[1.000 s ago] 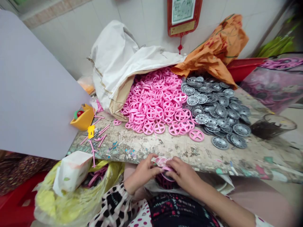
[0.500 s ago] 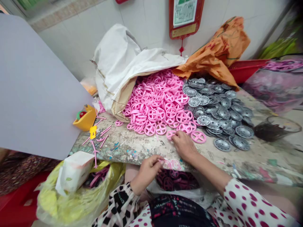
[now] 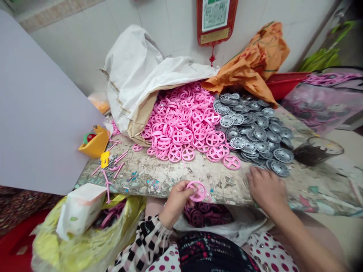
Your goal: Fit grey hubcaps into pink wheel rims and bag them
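Near the table's front edge, my left hand (image 3: 179, 196) pinches a pink wheel (image 3: 197, 191) between thumb and fingers. To its right, my right hand (image 3: 268, 189) reaches over the front of the grey disc pile (image 3: 259, 134), its fingers bent over a grey disc at the near edge; the fingertips are partly hidden, so its grip cannot be made out. Pink spoked wheels (image 3: 181, 124) spill out of a white sack (image 3: 133, 71) in the middle of the table. One loose pink wheel (image 3: 231, 162) lies flat between the pile and my right hand.
An orange sack (image 3: 252, 60) lies behind the grey discs. A dark transparent cup (image 3: 317, 151) stands at the right. At the left are a yellow container (image 3: 95, 142) and pink sticks (image 3: 120, 170). Below the table edge are a yellow bag (image 3: 56, 241) and a bag of assembled dark-and-pink wheels (image 3: 205, 214).
My right hand has moved right, from the pink wheels to the grey discs. A pink wheel now shows upright in my left hand. The view has shifted slightly.
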Demonstrator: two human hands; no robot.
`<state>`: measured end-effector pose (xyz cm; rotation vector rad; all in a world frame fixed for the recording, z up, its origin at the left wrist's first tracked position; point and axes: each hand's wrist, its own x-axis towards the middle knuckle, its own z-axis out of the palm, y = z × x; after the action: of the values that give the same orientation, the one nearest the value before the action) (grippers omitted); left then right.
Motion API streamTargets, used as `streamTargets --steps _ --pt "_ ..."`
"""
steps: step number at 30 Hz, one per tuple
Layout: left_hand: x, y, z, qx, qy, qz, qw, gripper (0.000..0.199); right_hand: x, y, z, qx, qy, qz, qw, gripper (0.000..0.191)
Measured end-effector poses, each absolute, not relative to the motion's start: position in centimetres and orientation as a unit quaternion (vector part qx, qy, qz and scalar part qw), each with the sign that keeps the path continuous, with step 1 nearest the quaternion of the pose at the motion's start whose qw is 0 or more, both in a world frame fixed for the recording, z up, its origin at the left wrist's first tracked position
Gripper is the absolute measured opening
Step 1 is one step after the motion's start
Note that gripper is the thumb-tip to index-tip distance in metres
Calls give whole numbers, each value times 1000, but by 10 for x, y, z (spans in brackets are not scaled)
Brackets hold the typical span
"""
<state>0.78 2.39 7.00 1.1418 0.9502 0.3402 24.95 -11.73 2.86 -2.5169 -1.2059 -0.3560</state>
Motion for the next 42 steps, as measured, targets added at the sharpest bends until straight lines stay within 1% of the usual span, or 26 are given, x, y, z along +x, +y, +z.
streamTargets --steps 1,3,6,9,14,16,17,19,21,22,23,27,29,31,34,38,42 --pt "9 24 72 494 432 160 738 28 252 -123 24 -884 -428 -144 121 34" --pt "11 24 75 455 421 167 767 28 249 -131 19 -863 -476 -147 90 34" --pt "15 23 81 402 390 166 812 25 240 -133 18 -829 -533 -135 106 35" --pt "16 21 85 356 373 159 842 23 243 -131 21 -820 -542 -132 126 35" --pt "11 16 86 331 362 163 856 24 266 -131 32 -809 -569 -122 88 41" --pt "11 14 86 325 365 173 855 25 267 -130 43 -828 -532 -127 122 41" --pt "12 13 86 322 366 176 855 25 263 -129 50 -841 -503 -122 160 41" --pt "16 10 85 315 365 174 859 25 244 -122 63 -849 -445 -84 274 39" --pt "20 6 85 312 362 172 862 26 214 -112 73 -809 -418 -12 413 36" --pt "22 4 85 312 361 171 862 27 198 -106 74 -781 -418 12 463 35" --pt "24 1 84 314 359 171 862 29 183 -99 74 -759 -434 28 484 34" --pt "25 -4 83 328 342 188 860 37 142 -82 64 -696 -538 30 475 32" --pt "23 -5 83 334 342 199 856 39 137 -80 61 -692 -547 20 470 31" --pt "21 -4 82 337 343 203 853 40 140 -81 63 -699 -537 39 472 31" --pt "19 -3 82 357 324 201 853 42 149 -83 69 -690 -529 131 476 34" --pt "20 -5 79 428 298 167 837 44 155 -83 70 -663 -508 258 486 25" --pt "18 -4 75 498 309 152 796 43 149 -79 61 -652 -443 305 534 23"
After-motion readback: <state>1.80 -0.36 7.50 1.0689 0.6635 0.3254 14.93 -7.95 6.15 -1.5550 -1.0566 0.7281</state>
